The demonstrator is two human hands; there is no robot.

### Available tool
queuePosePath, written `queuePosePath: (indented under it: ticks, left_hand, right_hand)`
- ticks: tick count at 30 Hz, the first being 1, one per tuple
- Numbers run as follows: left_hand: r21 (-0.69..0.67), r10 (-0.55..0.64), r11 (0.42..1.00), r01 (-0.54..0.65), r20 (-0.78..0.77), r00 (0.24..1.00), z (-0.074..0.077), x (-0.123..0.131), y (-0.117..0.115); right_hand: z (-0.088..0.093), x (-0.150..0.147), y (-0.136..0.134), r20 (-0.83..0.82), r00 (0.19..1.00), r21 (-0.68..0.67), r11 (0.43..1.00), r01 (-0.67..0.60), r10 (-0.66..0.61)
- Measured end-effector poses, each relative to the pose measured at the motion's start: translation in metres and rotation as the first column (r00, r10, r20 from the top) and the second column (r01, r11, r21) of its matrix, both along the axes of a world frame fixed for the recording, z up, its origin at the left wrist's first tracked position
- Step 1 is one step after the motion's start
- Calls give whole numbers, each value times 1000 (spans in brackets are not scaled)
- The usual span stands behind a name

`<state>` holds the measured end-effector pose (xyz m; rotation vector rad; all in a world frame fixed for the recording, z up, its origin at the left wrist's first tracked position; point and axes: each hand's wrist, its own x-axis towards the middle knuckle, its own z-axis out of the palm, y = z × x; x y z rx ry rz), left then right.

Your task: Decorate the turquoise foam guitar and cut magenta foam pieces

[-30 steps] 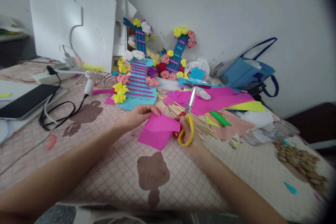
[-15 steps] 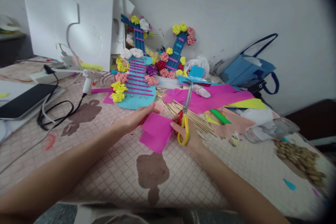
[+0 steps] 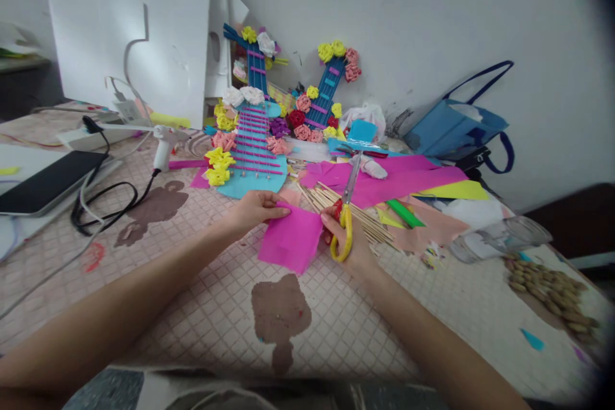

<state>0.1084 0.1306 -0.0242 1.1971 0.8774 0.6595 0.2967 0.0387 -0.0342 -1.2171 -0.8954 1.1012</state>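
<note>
Between my hands hangs a magenta piece of crepe paper (image 3: 291, 238), held just above the table. My left hand (image 3: 257, 210) pinches its upper left corner between thumb and fingers. My right hand (image 3: 348, 240) grips its right edge with thumb and fingertips. Scissors (image 3: 346, 230) with a yellow and red handle also rest in my right hand, their blades pointing up and away from the paper. Just beyond the paper stands a light blue guitar-shaped craft (image 3: 254, 187) with magenta strips and paper flowers along its sides.
Thin wooden sticks (image 3: 369, 221) lie beyond my right hand, near magenta paper sheets (image 3: 408, 179). A white glue gun (image 3: 163, 150) with a black cable stands at left, beside a black tablet-like device (image 3: 48, 182). A clear container (image 3: 500, 237), peanuts (image 3: 548, 291) and a blue bag (image 3: 456, 125) are at right.
My left hand has gone from lying with stretched fingers beside the paper to pinching its upper corner. The paper's two offset layers now look like one flat piece.
</note>
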Motion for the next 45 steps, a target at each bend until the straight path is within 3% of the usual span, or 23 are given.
queuePosePath:
  ticks: [4,9,15,22,32,36,45]
  left_hand:
    - [-2,-32,999,32,-11,999,1,0,-2]
    - [4,-87,996,87,-13,996,3,1,-8]
    - [7,-99,995,99,-65,993,8,2,-12]
    - [-119,-143,983,138,-34,989,14,1,-11]
    - [84,-299,946,313,-148,943,3,4,-13]
    - [157,-247,949,275,-177,953,1,4,-13]
    - [146,-163,970,193,-196,967,-1,4,-12]
  right_hand:
    - [1,0,0,-56,998,-33,999,-36,34]
    - [2,-1,-3,41,993,-58,993,-106,108]
    - [9,0,-2,103,994,-6,999,-40,40]
    - [16,0,-2,72,997,-38,999,-14,17]
    - [14,-5,-4,75,991,-80,991,-108,114]
    - [11,-3,-3,60,988,-71,988,-134,139]
    - [7,1,1,3,990,-84,987,-138,139]
